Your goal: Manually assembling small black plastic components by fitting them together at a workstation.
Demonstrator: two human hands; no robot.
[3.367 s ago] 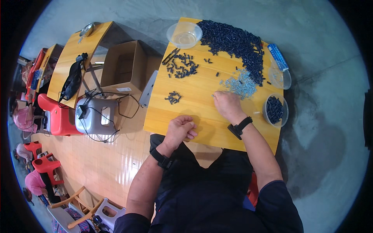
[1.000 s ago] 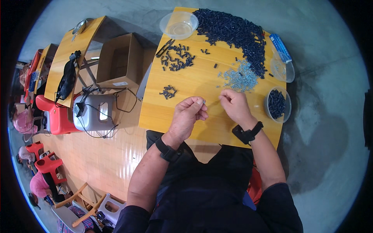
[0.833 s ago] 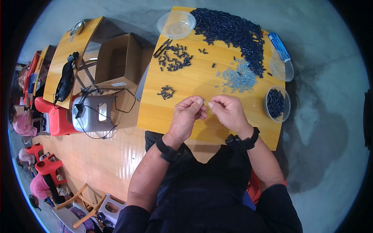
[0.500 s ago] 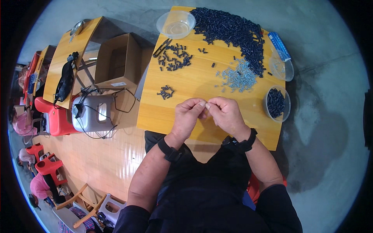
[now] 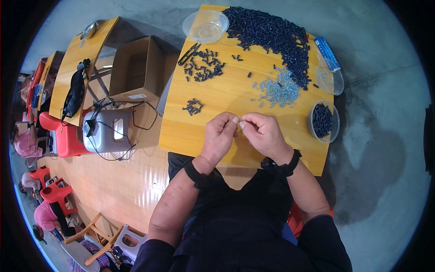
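Over the near part of a yellow wooden table (image 5: 181, 136), my left hand (image 5: 217, 138) and my right hand (image 5: 266, 137) meet fingertip to fingertip, both closed in a pinch. A tiny dark piece shows between them; its kind is too small to make out. Left of my hands lies a small cluster of short black pieces (image 5: 193, 107), with a larger group of black pieces (image 5: 204, 68) beyond it. Small silvery metal parts (image 5: 277, 88) form a heap ahead and to the right. Behind that spreads a big pile of black cylindrical pieces (image 5: 267, 31).
A clear bowl (image 5: 312, 122) of black pieces stands at the right edge. Nearby are a clear container (image 5: 333, 84) and a blue box (image 5: 326, 53). Black snips (image 5: 188, 54) and another clear bowl (image 5: 206, 27) lie at the far left. A cardboard box (image 5: 136, 68) and grey stool (image 5: 106, 129) stand left.
My fingertips have parted slightly, and a tiny dark piece now shows between them. The piles look the same.
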